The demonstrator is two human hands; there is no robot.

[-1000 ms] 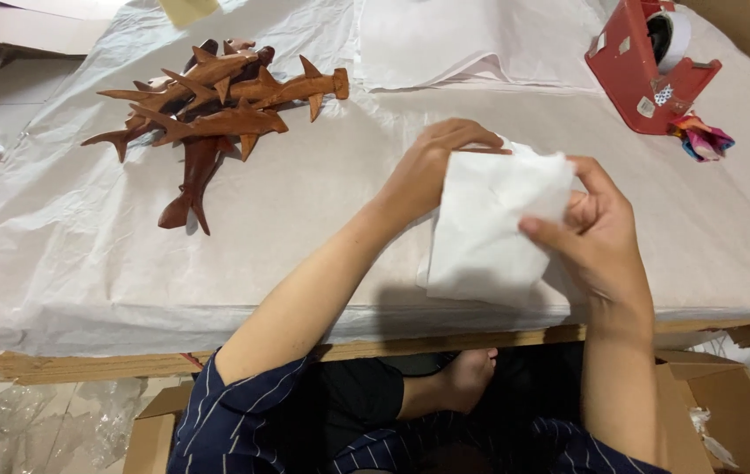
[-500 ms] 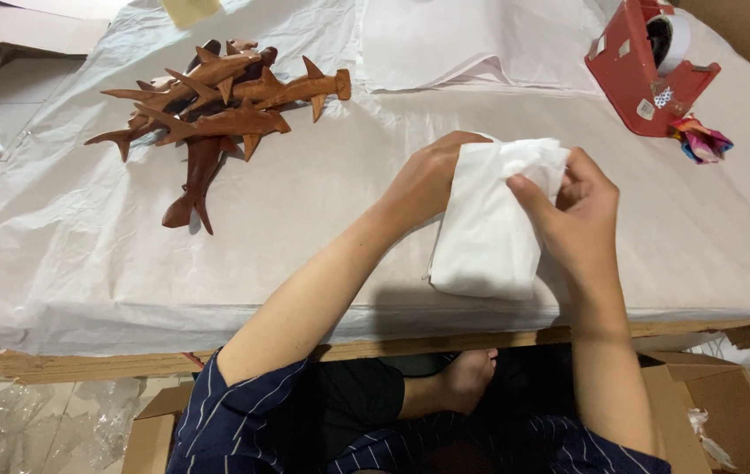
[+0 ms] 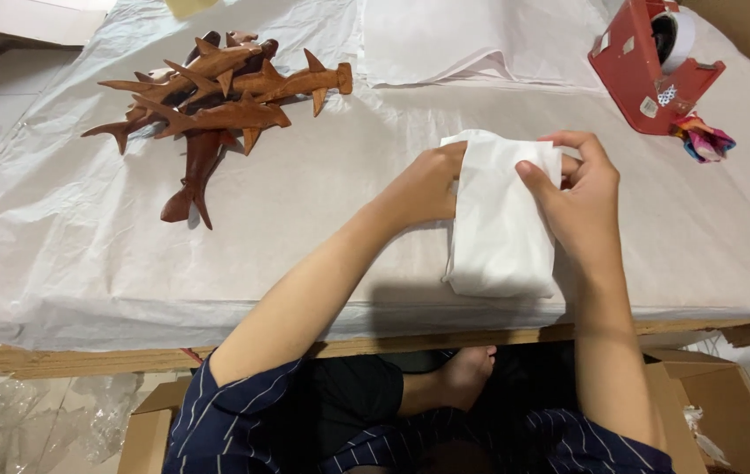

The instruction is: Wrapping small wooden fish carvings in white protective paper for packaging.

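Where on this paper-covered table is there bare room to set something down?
Free: the broad white paper table cover between the brown wooden shark carvings and the left hand; also right of the right hand. Crowded: around the white paper bundle and red tape dispenser.

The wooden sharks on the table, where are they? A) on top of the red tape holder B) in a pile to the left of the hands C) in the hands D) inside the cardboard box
B: the brown wooden sharks lie heaped on the paper-covered table, off to the left of both hands, which hold a white paper bundle.
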